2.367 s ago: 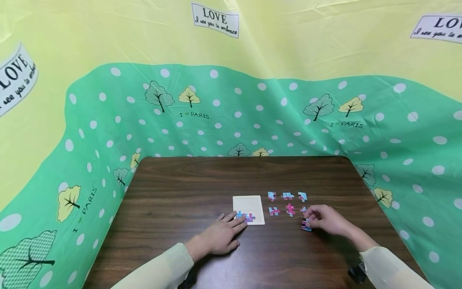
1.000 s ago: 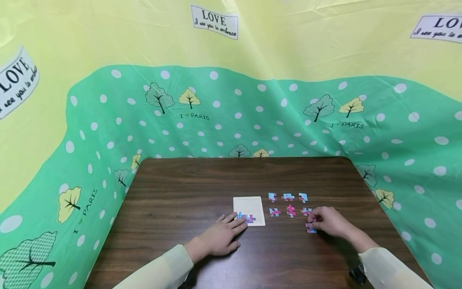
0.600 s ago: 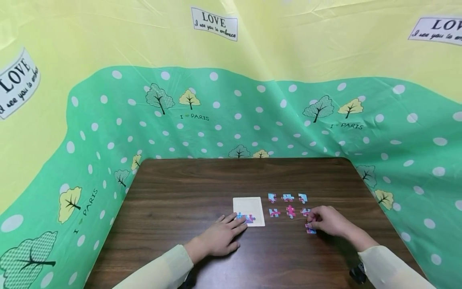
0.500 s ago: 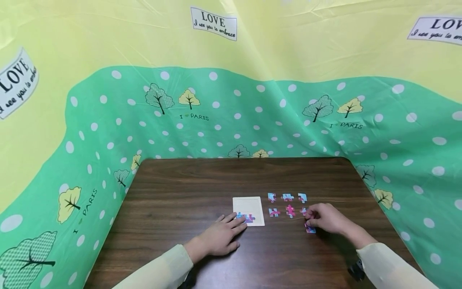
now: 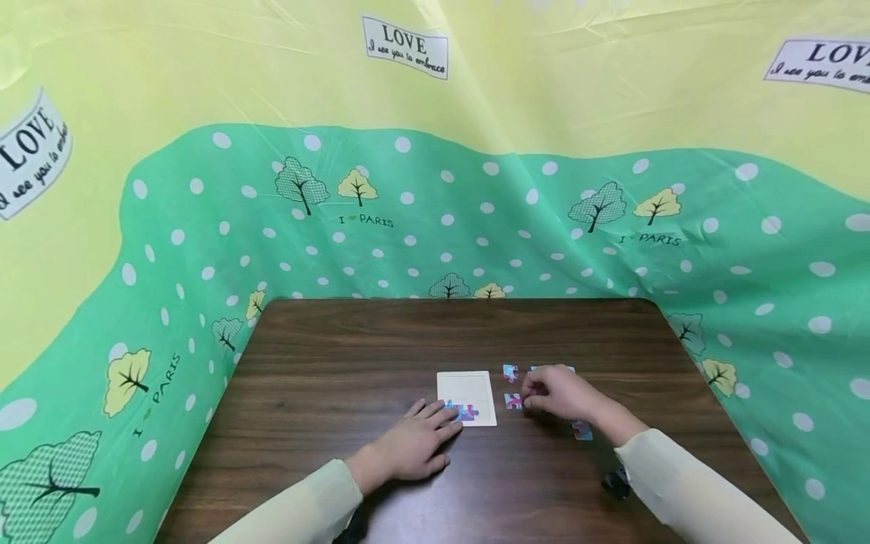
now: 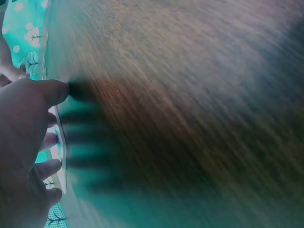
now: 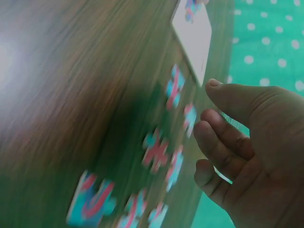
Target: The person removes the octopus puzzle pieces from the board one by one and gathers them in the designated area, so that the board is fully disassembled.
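My left hand (image 5: 418, 442) lies flat with fingers spread, its fingertips on the lower left of a white puzzle tray (image 5: 469, 381). A few joined jigsaw pieces (image 5: 466, 412) fill part of the tray's near edge, partly covered by those fingers. Over the loose pieces hovers my right hand (image 5: 564, 393), its fingers loosely bent and, in the right wrist view, holding nothing. Below it, a pink cross-shaped jigsaw piece (image 7: 156, 151) lies on the table, hidden in the head view. A corner jigsaw piece (image 5: 582, 431) sits nearest me, under the right wrist.
Several loose jigsaw pieces lie right of the tray, among them a blue-and-pink one (image 5: 513, 401) and another behind it (image 5: 510, 372). The dark wooden table (image 5: 326, 355) ends against a green dotted cloth (image 5: 381, 249).
My right hand has let go of the corner piece and moved left and slightly away from me, over the middle pieces. That piece stays on the table. My left hand has stayed put.
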Tool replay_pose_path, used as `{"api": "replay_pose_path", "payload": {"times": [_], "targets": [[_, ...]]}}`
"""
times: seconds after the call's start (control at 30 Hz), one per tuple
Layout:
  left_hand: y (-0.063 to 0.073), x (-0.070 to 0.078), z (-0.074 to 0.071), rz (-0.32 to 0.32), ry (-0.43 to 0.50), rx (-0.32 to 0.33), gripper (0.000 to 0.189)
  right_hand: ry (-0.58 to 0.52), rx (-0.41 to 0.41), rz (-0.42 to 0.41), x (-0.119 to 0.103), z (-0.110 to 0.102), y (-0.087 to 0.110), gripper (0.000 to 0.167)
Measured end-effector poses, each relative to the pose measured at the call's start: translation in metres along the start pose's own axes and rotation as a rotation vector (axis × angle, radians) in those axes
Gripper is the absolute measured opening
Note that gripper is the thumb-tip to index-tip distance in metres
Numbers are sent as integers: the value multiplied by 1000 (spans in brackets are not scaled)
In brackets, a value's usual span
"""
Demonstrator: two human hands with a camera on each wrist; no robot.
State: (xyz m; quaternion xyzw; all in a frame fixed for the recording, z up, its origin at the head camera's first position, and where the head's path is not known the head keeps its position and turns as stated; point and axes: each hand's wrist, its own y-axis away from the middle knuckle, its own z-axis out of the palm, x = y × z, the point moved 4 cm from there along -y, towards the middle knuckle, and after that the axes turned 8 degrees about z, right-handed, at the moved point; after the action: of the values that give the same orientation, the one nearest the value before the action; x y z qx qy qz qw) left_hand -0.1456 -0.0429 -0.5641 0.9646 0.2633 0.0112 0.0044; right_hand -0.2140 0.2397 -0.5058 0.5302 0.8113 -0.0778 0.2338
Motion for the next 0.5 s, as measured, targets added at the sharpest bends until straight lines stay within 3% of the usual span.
{"api": "replay_pose_path", "payload": {"times": [0.23,0.5], "targets": [[3,0,0,25,-3,38,60,14,-37,-44,-34,17,-26,9],[5,0,-3,47,-16,44,57,58,-72,-83,-52,40,-45,9]]}}
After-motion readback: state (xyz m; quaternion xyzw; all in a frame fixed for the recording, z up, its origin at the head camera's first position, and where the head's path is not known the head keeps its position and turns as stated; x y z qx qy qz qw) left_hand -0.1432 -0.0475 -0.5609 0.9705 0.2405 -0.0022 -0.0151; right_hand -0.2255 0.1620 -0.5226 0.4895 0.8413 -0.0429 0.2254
